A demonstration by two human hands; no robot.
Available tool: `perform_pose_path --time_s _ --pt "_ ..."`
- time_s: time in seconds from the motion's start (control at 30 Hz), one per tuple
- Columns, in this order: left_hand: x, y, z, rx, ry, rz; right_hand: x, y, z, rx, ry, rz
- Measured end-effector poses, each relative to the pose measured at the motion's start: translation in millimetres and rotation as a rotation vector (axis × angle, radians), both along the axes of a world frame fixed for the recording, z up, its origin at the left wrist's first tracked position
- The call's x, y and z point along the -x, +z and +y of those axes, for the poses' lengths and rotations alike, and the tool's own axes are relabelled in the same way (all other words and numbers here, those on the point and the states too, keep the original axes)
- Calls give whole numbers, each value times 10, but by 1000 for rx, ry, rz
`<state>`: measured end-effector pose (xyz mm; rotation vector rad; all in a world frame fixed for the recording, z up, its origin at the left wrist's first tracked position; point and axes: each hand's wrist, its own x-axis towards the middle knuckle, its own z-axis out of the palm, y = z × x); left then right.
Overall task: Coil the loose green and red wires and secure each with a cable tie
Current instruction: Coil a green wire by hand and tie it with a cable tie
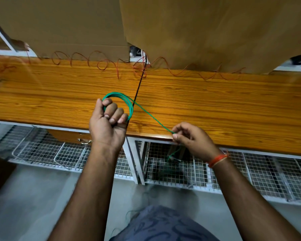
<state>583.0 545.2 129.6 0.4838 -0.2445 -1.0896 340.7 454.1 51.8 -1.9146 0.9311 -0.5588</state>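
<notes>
Both hands work just above the near edge of the worktop [215, 94], a long slab of glossy orange wood-grain laminate. Left hand [108, 119] is curled into a fist round a round coil of green wire [127, 101], thin and smooth, several loops lying together; the coil's lower part is hidden inside the palm and behind the fingers. From the coil's 4 o'clock side one strand runs taut down to the right hand [189, 138], which pinches it between thumb and fingertips. Below that pinch the green wire drops past the worktop edge and turns faint and blurred against the wire-mesh rack [163, 167], so its loose end is hard to trace. An orange thread band [217, 158] circles the right wrist. At 12 o'clock from the hands, the red wire [101, 61] lies in loose springy curls along the far edge of the worktop, well apart from both hands; its ends fade into blur at 9 and 3 o'clock. A thin black line [139, 86] crosses the worktop from the far edge toward the coil; whether it is a cable or a seam cannot be told. Brown cardboard sheets [76, 23] stand behind the worktop and hide what is beyond. White metal frame and grid shelves sit under the worktop, and patterned blue-grey cloth [163, 225] is cut off at 6 o'clock.
</notes>
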Motion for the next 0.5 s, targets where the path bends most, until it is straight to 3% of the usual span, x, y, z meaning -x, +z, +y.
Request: perform_pose_path --time_s 0.07,0.13,0.3,0.4,0.5 --pt "-47 -56 -2 -49 58 -24 66 -2 36 11 -100 -160" --pt "-17 -116 -11 -139 89 -128 75 79 85 113 -81 -148" --pt "270 -261 -24 -305 92 -584 -114 425 241 306 97 -141" --pt "441 -262 20 -300 27 -811 -244 576 302 391 120 -228" --pt "540 -254 41 -260 -48 -884 -339 673 293 432 83 -281"
